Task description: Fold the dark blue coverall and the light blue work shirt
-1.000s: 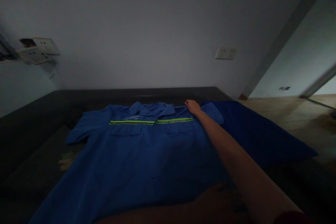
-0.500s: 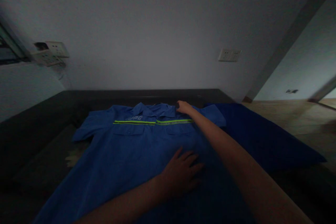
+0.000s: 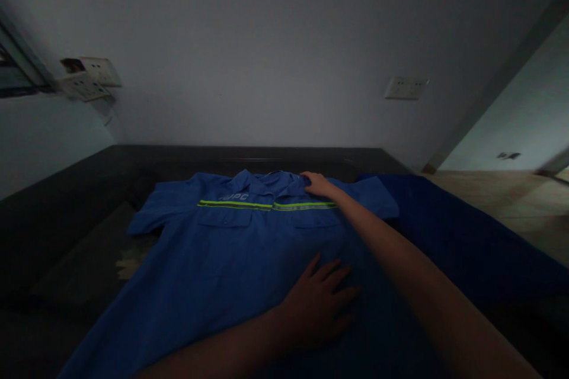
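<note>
A blue short-sleeved work shirt [image 3: 231, 249] with a yellow-green reflective stripe [image 3: 267, 205] across the chest lies spread face up on a dark surface [image 3: 84, 249]. My left hand [image 3: 320, 302] lies flat on the shirt's lower front, fingers spread. My right hand [image 3: 316, 183] reaches far out to the shirt's right shoulder beside the collar, fingers curled down on the cloth; whether it pinches the fabric is unclear in the dim light.
A second, darker blue garment [image 3: 448, 231] lies to the right of the shirt. A grey wall stands behind with sockets [image 3: 406, 87] and more sockets [image 3: 86, 78] at the left. Pale floor [image 3: 511, 195] shows at the far right.
My left hand came into view and settled flat on the shirt's front. My right hand slid left from the shoulder's outer edge toward the collar.
</note>
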The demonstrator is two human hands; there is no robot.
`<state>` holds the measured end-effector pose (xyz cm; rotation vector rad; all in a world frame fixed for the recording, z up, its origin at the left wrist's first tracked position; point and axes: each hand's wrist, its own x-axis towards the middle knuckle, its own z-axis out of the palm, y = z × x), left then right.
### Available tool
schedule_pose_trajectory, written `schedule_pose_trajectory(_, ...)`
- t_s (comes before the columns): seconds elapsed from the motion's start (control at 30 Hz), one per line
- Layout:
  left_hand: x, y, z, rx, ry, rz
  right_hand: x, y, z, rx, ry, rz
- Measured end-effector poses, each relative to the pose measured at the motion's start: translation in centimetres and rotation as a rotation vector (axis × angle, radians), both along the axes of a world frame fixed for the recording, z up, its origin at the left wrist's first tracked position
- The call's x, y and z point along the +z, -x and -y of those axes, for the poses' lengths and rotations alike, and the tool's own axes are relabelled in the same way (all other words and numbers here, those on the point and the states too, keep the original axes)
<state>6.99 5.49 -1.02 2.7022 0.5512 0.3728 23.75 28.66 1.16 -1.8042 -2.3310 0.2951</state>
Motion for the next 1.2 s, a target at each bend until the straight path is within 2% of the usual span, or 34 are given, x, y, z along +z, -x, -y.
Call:
schedule_pose_trajectory(0.17,-0.2,-0.1,0.1,0.014,0.001,0.011,-0.8,1.2,-1.1,-0.122,-0.1,-0.001)
schedule_pose_trajectory(0.37,0.1,-0.1,0.2,0.01,0.001,-0.011,0.4,0.4,-2.8,-0.173,-0.206,-0.028)
schedule_pose_trajectory(0.57,0.3,-0.1,0.0,0.009,0.002,-0.011,0.8,1.5,-2.5,-0.203,-0.305,-0.02)
schedule_pose_trajectory(0.63,0.1,-0.1,-0.1,0.006,0.001,-0.013,0.7,2.0,-2.1,-0.15,-0.278,0.01)
schedule_pose_trajectory(0.73,0.1,-0.2,0.4,0.006,-0.003,-0.025,0.5,2.1,-1.5,-0.042,-0.154,0.05)
schedule_pose_trajectory(0.8,0.9,-0.1,0.7,0.003,-0.011,-0.024,0.9,1.6,-1.4,0.004,-0.068,0.048)
schedule_pose_trajectory(0.87,2.5,0.3,0.1,0.011,-0.008,0.014,1.9,0.9,-1.6,0.039,0.001,0.029)
schedule_pose_trajectory(0.93,4.6,1.1,-2.3,0.071,0.003,0.102,3.4,0.2,-2.2,0.044,0.043,-0.012)
schedule_pose_trajectory(0.97,5.8,1.8,-4.4,0.139,-0.003,0.16,4.2,0.0,-2.7,0.024,0.05,-0.039)
schedule_pose_trajectory(1.0,6.8,2.6,-7.0,0.22,-0.016,0.222,4.8,-0.1,-3.1,-0.01,0.048,-0.067)
schedule_pose_trajectory(1.07,8.1,4.5,-13.4,0.471,-0.071,0.315,5.4,0.4,-3.9,-0.105,0.025,-0.111)
schedule_pose_trajectory(1.1,8.3,5.6,-16.9,0.609,-0.105,0.308,5.3,0.9,-4.3,-0.158,0.006,-0.122)
schedule_pose_trajectory(1.17,7.9,7.7,-23.3,0.878,-0.1,0.109,4.4,2.1,-4.8,-0.259,-0.028,-0.125)
schedule_pose_trajectory(1.2,7.3,8.6,-25.9,0.937,-0.08,0.05,3.6,2.8,-5.0,-0.303,-0.039,-0.123)
